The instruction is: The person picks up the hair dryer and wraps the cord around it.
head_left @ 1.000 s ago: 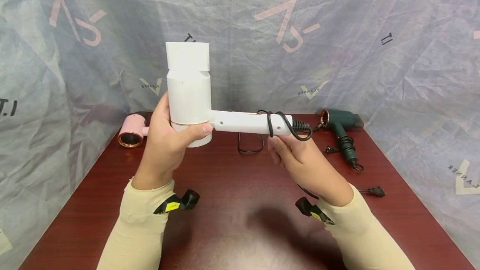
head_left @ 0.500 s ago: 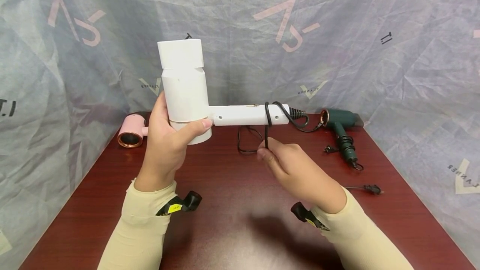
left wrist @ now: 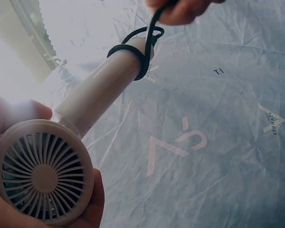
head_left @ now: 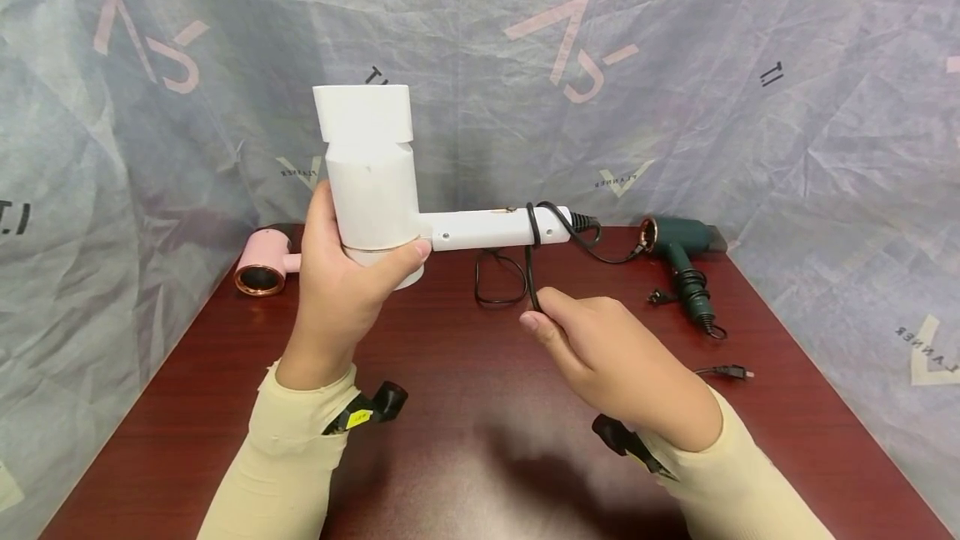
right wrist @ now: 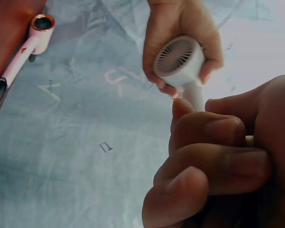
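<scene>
Right hand lower than a second ago, fingers pinching thin black cord, white plastic hair dryer above them, its cylindrical body gripped by curled fingers of left hand

The white hair dryer has a black cord, the grey backdrop pink lettering (some black).

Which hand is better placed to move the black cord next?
Probably the right hand: it pinches the black cord below the handle, while the left hand grips the white hair dryer.
</scene>
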`<action>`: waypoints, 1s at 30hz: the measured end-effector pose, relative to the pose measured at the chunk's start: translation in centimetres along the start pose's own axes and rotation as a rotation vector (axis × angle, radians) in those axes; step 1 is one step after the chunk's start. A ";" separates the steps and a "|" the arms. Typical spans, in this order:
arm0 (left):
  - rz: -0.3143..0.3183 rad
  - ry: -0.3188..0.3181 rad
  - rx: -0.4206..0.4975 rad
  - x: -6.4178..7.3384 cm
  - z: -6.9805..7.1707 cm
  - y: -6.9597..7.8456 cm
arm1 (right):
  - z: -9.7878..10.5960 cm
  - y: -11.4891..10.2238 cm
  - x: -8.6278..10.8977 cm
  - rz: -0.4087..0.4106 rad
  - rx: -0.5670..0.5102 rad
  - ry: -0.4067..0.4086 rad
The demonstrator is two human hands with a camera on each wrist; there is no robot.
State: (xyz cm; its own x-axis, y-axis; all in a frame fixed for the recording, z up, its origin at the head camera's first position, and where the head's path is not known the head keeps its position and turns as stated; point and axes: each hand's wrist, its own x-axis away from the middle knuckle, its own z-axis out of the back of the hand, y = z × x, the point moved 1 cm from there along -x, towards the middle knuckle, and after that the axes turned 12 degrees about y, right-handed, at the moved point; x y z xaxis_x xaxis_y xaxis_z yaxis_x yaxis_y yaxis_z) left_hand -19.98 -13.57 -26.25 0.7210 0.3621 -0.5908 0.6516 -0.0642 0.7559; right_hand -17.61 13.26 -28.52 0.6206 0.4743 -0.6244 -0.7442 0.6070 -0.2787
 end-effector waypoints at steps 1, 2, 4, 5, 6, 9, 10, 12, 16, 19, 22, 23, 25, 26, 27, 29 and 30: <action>-0.004 -0.001 -0.001 0.0 0.0 0.0 | 0.2 -0.1 0.0 0.010 -0.001 0.007; -0.008 -0.001 -0.003 0.0 0.0 0.0 | 0.4 -0.2 0.1 0.018 -0.002 0.012; -0.015 -0.003 -0.007 0.0 0.0 -0.1 | 0.8 -0.5 0.2 0.035 0.000 0.025; -0.018 -0.003 -0.011 0.0 0.0 -0.1 | 1.0 -0.6 0.2 0.044 -0.001 0.031; -0.020 -0.004 -0.015 0.0 0.0 -0.1 | 1.2 -0.8 0.3 0.051 -0.006 0.037; -0.025 -0.003 -0.029 -0.1 0.1 -0.2 | 1.9 -1.1 0.4 0.074 -0.023 0.060; -0.026 -0.002 -0.033 -0.1 0.2 -0.2 | 2.2 -1.2 0.5 0.082 -0.035 0.069; -0.027 0.001 -0.045 -0.1 0.2 -0.3 | 2.6 -1.4 0.6 0.099 -0.060 0.093; -0.027 0.005 -0.065 -0.2 0.3 -0.3 | 3.3 -1.7 0.8 0.151 -0.113 0.175; -0.035 0.005 -0.089 -0.1 0.3 -0.3 | 3.6 -1.9 0.8 0.188 -0.133 0.239; -0.058 0.014 -0.109 -0.2 0.3 -0.3 | 3.8 -2.0 0.7 0.209 -0.141 0.279; -0.066 0.021 -0.114 -0.2 0.3 -0.3 | 3.8 -2.0 0.8 0.212 -0.143 0.286; -0.084 0.037 -0.118 -0.4 0.3 -0.4 | 3.9 -2.1 0.8 0.217 -0.150 0.292; -0.093 0.046 -0.122 -0.5 0.3 -0.4 | 3.9 -2.1 0.8 0.220 -0.155 0.290; -0.101 0.056 -0.127 -0.6 0.4 -0.5 | 3.9 -2.2 0.9 0.225 -0.159 0.287; -0.109 0.072 -0.139 -0.7 0.4 -0.7 | 3.9 -2.3 1.0 0.234 -0.165 0.282; -0.112 0.077 -0.146 -0.8 0.5 -0.8 | 3.9 -2.4 1.0 0.242 -0.166 0.282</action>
State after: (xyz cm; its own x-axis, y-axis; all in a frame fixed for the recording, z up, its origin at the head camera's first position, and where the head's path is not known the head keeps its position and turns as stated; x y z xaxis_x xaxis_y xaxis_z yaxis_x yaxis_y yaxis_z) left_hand -20.98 -14.25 -26.54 0.6217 0.4301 -0.6546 0.6818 0.1141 0.7226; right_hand -14.22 14.78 -25.59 0.3480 0.3833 -0.8556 -0.9044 0.3774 -0.1988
